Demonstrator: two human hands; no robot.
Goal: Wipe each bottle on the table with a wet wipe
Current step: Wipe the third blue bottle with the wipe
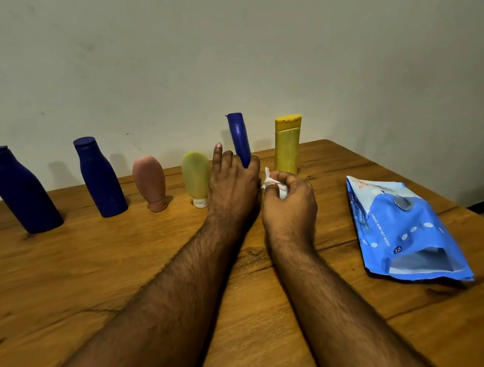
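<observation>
Two bare forearms are seen nearest the camera, stretched forward over the wooden worktop (pixel 65 276) toward a row of bottles set along the wall.

The slim blue bottle (pixel 239 138) is taken as the landmark. Its lower part is gripped by the left hand (pixel 233 184): the thumb is pressed against its right side and the fingers (pixel 218 156) are wrapped behind it, with one finger raised beside the bottle's left edge. The bottle is held upright, and its base is hidden behind the hand, so whether it rests on the worktop cannot be told.

Just to the right of and below this bottle, a crumpled white wet wipe (pixel 278 187) is clenched in the curled right hand (pixel 289 202). The wipe is held close to the bottle's lower right side, yet contact between the two cannot be made out.

To the right of the landmark a yellow bottle (pixel 287 145) is stood upright. To its left, in order, a pale green tube (pixel 196 176) and a pink tube (pixel 149 181) are stood on their caps, followed by a dark blue bottle (pixel 99 177) and, farthest left, a larger dark blue bottle (pixel 20 191).

Well to the right of the landmark and nearer the camera, a blue pack of wet wipes (pixel 403 226) is laid flat on the worktop.
</observation>
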